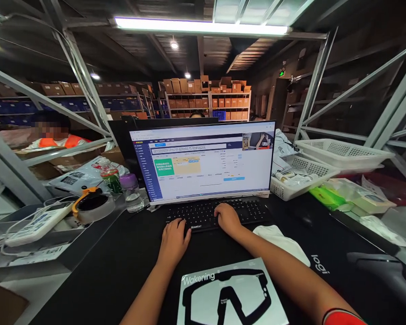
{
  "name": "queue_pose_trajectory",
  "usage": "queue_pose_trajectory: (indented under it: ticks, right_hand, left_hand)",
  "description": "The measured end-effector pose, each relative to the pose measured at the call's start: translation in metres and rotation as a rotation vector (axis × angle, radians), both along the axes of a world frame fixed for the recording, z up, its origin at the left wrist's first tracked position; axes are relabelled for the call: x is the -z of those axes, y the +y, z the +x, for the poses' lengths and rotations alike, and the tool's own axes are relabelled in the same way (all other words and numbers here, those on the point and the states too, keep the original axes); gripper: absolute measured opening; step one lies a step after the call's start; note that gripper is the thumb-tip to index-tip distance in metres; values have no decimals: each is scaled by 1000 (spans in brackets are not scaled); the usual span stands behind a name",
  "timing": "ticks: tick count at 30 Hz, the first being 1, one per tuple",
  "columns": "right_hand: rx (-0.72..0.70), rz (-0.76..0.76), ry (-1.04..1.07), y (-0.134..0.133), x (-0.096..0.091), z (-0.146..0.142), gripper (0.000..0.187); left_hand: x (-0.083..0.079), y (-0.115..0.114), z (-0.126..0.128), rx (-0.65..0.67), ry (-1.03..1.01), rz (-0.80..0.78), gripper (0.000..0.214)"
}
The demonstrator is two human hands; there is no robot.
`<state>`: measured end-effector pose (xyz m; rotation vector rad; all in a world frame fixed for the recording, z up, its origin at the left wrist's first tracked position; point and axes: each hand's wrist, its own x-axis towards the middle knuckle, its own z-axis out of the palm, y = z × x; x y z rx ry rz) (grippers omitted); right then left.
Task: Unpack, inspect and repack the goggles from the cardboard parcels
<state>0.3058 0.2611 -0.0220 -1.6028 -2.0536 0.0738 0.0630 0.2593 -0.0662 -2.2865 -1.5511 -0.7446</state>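
Observation:
My left hand [174, 238] rests at the left end of a black keyboard [198, 217], its fingers spread over the lower left keys. Over the right half of the keyboard lies my right hand [227, 215], fingers bent and touching the keys, holding nothing. Behind the keyboard stands a monitor [206, 167] showing a web page with a green panel. Between my forearms, near the front, is a white box [232, 293] marked "Wakening" with a picture of large goggles. A white cloth [280, 241] sits beside my right forearm, partly covered by it.
To the left are a tape dispenser [93, 207], a purple-capped bottle [133, 192] and a white power strip [39, 223]. White plastic baskets [345, 153] stand at the right. A handheld scanner [382, 266] lies at the right on the black desk mat [108, 266]. Another person [54, 131] sits at the far left.

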Motion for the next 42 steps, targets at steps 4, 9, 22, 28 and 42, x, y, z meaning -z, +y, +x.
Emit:
queue_pose_trajectory:
  ticks: [4,9,22,28,42]
  right_hand:
    - [-1,41,15,0,-1,0,12]
    - [-87,85,13,-4,1,-6,25]
    - [-277,116,3,-13,6,-34,31]
    - [-206,132,40,-12,9,-30,25]
    - [-281,77,-49,-9,5,-37,32]
  left_hand:
    - [1,0,0,1,-12,3,30]
    - [0,-1,1,5,-37,2,30]
    - [-2,-5,3,12,-105,0,33]
    - [-1,-5,5,17,-113,5,30]
    - [-3,-9,9,47,-91,61,23]
